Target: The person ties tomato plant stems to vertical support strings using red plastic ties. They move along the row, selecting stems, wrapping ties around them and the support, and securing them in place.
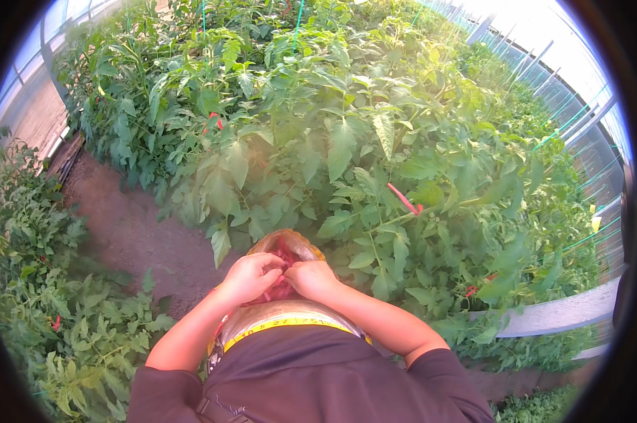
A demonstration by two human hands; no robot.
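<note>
At my waist hangs an open pouch (pixel 297 242) with a pale lining and a yellowish rim, holding a pile of pink-red strips (pixel 282 292). My left hand (pixel 251 276) reaches into its mouth from the left, thumb and forefinger pinched on the strips. From the right, my right hand (pixel 314 277) comes in with bent fingers, its tips close to the left ones and also pinching among the strips. The exact pieces between the fingertips are partly hidden. A yellow band (pixel 281 322) bearing printed figures runs along the pouch's near edge, against my dark shirt (pixel 318 375).
Dense tomato plants (pixel 339 143) rise just beyond the pouch. A pink-red tie (pixel 405 200) is on one stem. More plants (pixel 80 338) stand at left, beside a soil path (pixel 138 227). Green strings (pixel 298 24) hang above; a pale curved rail (pixel 562 309) crosses at right.
</note>
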